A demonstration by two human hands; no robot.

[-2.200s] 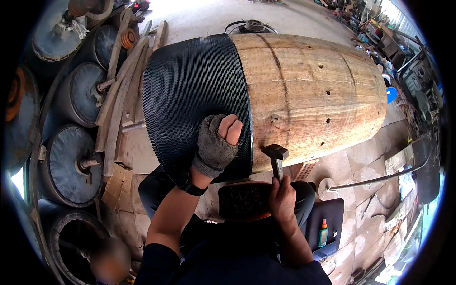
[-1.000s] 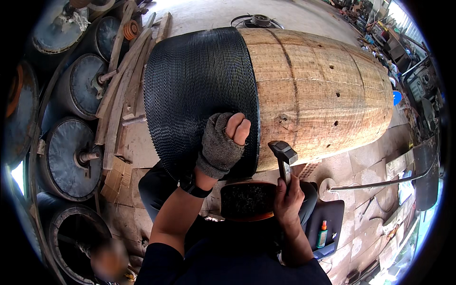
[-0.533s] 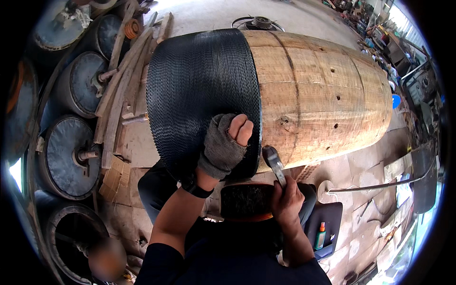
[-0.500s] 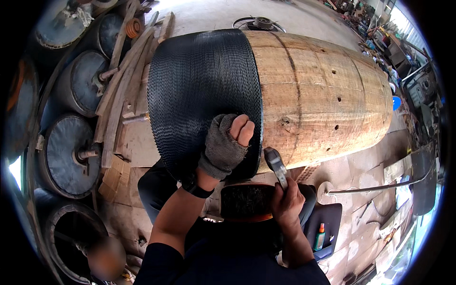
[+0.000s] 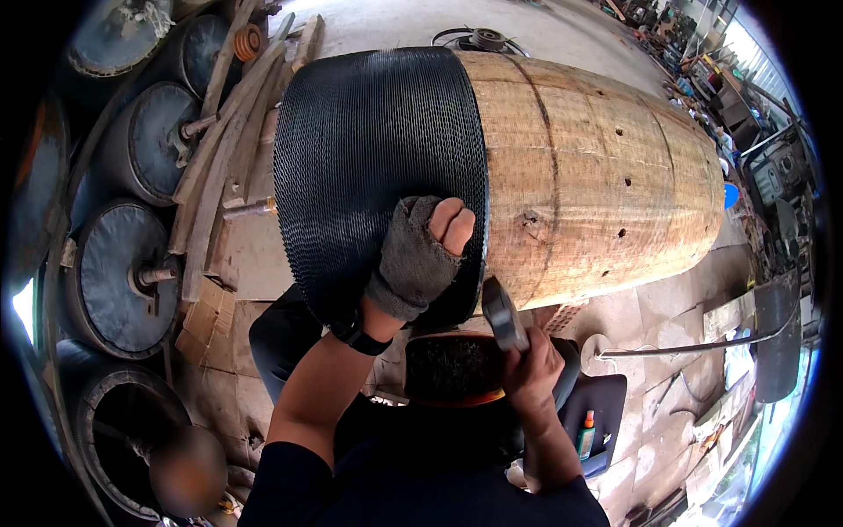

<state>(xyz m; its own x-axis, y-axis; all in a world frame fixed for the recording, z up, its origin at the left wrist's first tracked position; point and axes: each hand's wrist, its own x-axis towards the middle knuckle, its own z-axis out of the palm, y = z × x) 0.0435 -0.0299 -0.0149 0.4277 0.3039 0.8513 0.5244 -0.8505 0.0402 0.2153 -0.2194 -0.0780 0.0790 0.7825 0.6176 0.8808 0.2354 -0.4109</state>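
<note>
A big wooden drum (image 5: 606, 184) lies crosswise before me. Its left part is wrapped in black, finely toothed rows (image 5: 369, 132), which end in a sharp edge against bare wood. My left hand (image 5: 420, 255), in a grey fingerless glove, rests with curled fingers on this toothed surface, just left of the edge. Whatever those fingers may pinch is hidden. In my right hand (image 5: 533, 369) is a hammer (image 5: 502, 316), its head held close to the lower end of the edge. Below the drum, between my legs, sits a round container (image 5: 406, 369) with small dark bits inside.
Several round drums, one with an end plate (image 5: 127, 277), line the left side. Long wooden planks (image 5: 230, 149) lean beside them. A stand with a metal rod (image 5: 685, 349) is at the right, near a small orange-capped bottle (image 5: 587, 435). A wheel-like part (image 5: 486, 39) lies behind the drum.
The hammer's head has shifted slightly left and down, turning toward the edge of the toothed wrap. My left hand has stayed at nearly the same place, turned a little.
</note>
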